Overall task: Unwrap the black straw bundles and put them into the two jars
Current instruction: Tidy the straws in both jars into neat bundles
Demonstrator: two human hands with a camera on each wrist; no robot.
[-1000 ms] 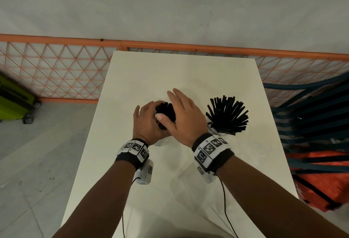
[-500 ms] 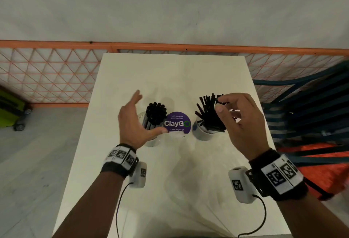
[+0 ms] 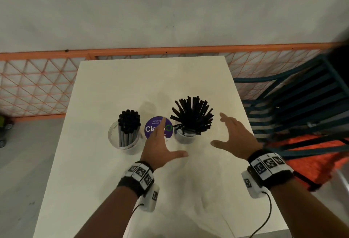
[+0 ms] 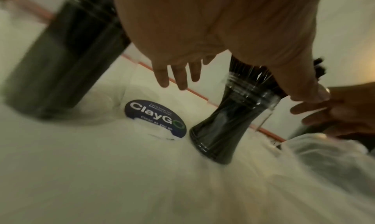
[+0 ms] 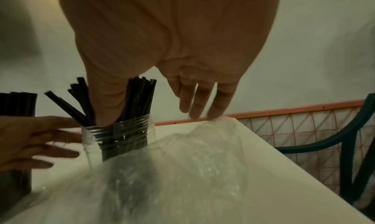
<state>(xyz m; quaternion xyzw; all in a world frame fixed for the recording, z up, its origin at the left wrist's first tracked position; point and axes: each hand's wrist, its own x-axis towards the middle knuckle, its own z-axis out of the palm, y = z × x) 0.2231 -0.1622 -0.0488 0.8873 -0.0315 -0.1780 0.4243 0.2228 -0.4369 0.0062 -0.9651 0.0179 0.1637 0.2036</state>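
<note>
Both hands are spread and hold nothing. The left hand [image 3: 160,143] hovers above the purple sticker [image 3: 153,128], and the right hand [image 3: 235,139] hovers just right of the right jar [image 3: 184,136], whose black straws [image 3: 192,117] fan out loosely. The left jar [image 3: 123,139] holds a tight upright bundle [image 3: 129,124]. Both jars stand on the white worktop [image 3: 151,79]; clear plastic wrap [image 5: 182,171] lies near the right jar.

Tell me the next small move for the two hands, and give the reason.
Probably close both open hands around the right jar. The left hand and right hand flank it, holding nothing, and its straws splay outward, unlike the tight upright straws in the left jar. Gathering them would tidy that jar.
</note>
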